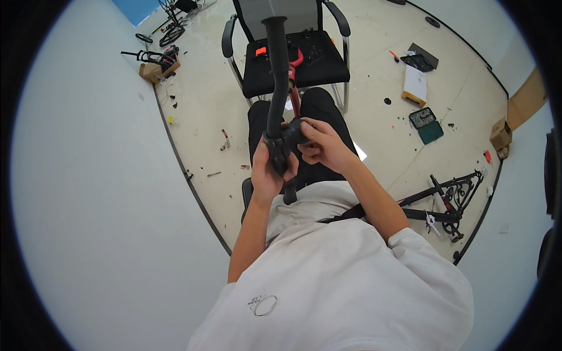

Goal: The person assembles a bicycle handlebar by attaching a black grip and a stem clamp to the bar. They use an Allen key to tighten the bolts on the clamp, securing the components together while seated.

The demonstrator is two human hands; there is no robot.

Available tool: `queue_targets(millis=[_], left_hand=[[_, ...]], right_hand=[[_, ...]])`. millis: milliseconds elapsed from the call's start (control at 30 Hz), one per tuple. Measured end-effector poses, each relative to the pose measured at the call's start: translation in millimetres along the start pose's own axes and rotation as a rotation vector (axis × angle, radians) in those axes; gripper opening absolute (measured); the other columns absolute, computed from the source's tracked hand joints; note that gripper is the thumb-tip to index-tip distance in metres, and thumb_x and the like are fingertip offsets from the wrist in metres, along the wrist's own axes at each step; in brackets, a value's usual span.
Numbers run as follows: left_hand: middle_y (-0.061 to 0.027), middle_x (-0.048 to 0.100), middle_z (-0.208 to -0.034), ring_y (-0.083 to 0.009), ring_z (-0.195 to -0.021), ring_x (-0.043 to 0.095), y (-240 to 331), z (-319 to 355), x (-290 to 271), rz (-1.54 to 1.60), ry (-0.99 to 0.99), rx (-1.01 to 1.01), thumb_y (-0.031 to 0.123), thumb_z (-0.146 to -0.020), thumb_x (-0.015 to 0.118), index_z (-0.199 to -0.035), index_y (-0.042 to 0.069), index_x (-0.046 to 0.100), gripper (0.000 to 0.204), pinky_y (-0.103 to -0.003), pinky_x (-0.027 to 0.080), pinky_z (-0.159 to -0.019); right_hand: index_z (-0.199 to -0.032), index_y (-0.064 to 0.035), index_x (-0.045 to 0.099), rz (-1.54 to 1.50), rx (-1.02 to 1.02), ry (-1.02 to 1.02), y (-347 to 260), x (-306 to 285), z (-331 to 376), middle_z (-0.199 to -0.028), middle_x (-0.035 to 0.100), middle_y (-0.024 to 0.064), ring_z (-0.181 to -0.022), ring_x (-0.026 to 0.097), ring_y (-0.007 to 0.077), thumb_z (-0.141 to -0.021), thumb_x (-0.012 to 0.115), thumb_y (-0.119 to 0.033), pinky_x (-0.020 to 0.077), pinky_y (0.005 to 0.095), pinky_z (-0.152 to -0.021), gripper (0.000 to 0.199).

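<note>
A black bicycle handlebar [277, 99] stands lengthwise before me, its gripped far end raised toward the chair and its near end by my lap. Round the bar's middle, beside the stem clamp, my left hand [268, 175] is closed. The black stem [294, 136] juts out to the right of the bar. Against the stem's outer end, my right hand [328, 145] is closed, thumb and fingertips pressed to it; whether a small part lies between them is hidden. A red tube-like part [295, 99] runs behind the bar toward the chair, partly covered by it.
Facing me is a black office chair [328, 61] with small parts and an orange item [261, 52] on its seat. A bicycle frame [448, 202] lies at right. An open green case [430, 130], a white box [414, 83] and scattered pieces lie on the floor; cartons stand along both walls.
</note>
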State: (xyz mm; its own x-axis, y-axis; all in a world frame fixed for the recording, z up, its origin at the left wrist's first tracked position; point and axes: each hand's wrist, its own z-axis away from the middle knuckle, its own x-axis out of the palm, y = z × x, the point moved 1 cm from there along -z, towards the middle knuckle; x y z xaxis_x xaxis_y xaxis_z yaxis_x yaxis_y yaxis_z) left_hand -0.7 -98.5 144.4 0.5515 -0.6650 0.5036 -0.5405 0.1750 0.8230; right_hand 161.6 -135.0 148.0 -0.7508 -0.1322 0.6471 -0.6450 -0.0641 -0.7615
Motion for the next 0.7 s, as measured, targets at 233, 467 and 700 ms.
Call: queue_targets(millis=[233,467,700], left_hand=[[-0.0086,0.056,-0.065,-0.0108,-0.045,0.043,-2,-2,13,-0.175,0.112,0.013,0.045,-0.101,0.032,-0.136,0.004,0.042,0.054,-0.023,0.035,-0.043],[-0.0090,0.058,-0.069,-0.0098,-0.047,0.047,-2,0,12,-0.205,0.283,0.124,0.036,-0.101,0.042,-0.130,0.005,0.043,0.042,-0.022,0.036,-0.042],[-0.0079,0.058,-0.074,-0.0097,-0.053,0.052,-4,-6,6,-0.226,0.361,0.275,0.023,-0.101,0.048,-0.129,0.006,0.040,0.034,-0.021,0.037,-0.043]], right_hand=[[-0.113,-0.0106,0.055,-0.050,0.037,0.053,7,2,2,-0.069,0.034,-0.0062,-0.053,0.030,0.0051,-0.102,0.049,-0.041,0.0223,0.0219,-0.046,0.033],[-0.109,-0.0085,0.053,-0.043,0.038,0.217,14,-5,-9,-0.072,0.042,-0.0015,-0.054,0.037,0.0082,-0.102,0.046,-0.040,0.0271,0.0233,-0.047,0.033],[-0.116,0.0013,0.051,0.554,0.009,0.279,30,-65,-12,-0.083,0.056,0.0050,-0.061,0.045,0.0091,-0.091,0.039,-0.002,0.0427,0.0237,-0.057,0.028]])
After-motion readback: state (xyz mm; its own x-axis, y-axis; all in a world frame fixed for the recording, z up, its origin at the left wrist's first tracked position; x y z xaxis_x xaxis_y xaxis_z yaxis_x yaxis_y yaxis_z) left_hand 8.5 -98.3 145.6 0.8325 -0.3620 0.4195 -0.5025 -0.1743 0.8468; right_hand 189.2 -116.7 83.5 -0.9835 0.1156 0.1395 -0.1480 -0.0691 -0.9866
